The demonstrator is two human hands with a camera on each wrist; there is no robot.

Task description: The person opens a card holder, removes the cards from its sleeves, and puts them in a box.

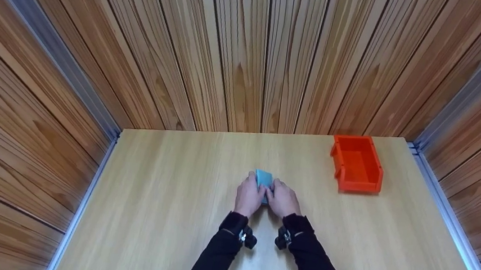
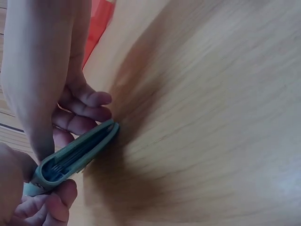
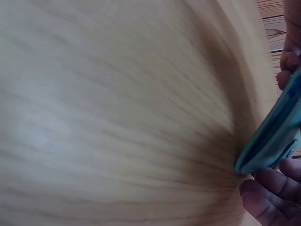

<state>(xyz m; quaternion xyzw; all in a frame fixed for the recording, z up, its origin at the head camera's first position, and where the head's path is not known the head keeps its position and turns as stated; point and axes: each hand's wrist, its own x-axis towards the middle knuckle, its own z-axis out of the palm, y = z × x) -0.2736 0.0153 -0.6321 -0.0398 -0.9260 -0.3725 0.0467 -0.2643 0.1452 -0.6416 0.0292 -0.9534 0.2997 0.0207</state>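
A small light-blue wallet (image 1: 263, 178) is folded over, held between both hands just above the tabletop. My left hand (image 1: 249, 197) grips its left side, with the thumb on the near face and fingers behind. From the other side my right hand (image 1: 284, 201) pinches the wallet with thumb and fingers. In the left wrist view the folded wallet (image 2: 70, 157) shows a rounded spine and a dark gap between its two covers. A snap-like round detail shows on the wallet (image 3: 277, 136) in the right wrist view, where part of it runs out of frame.
A red-orange open-fronted bin (image 1: 358, 164) stands at the back right of the light wooden table (image 1: 169, 199). Wood-plank walls (image 1: 249, 54) enclose the back and both sides, with metal rails (image 1: 82, 207) along the table's side edges.
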